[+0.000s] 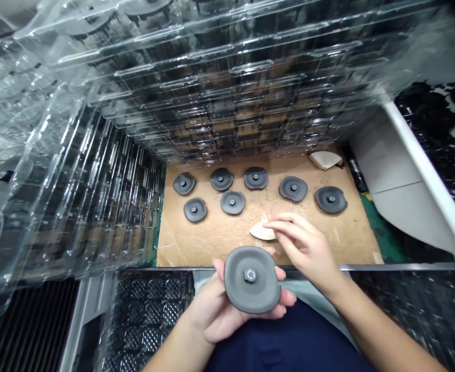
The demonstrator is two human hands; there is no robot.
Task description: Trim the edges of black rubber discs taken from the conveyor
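Note:
My left hand holds a dark grey, rounded-square disc from below, with fingers around its far and right edges. A small round stud stands in the disc's centre and faces up. Just beyond it, my right hand pinches a pale, pointed, leaf-shaped piece between thumb and fingers, close over the cardboard. The piece's exact kind is unclear, and its right end is hidden by the fingers. Several similar grey discs, such as one disc in the middle, lie stud-up on the cardboard sheet.
Tall stacks of clear plastic trays rise behind the cardboard, and more trays stand at the left. Another pale piece lies at the back right. A white partition borders the right side, with black parts beyond it.

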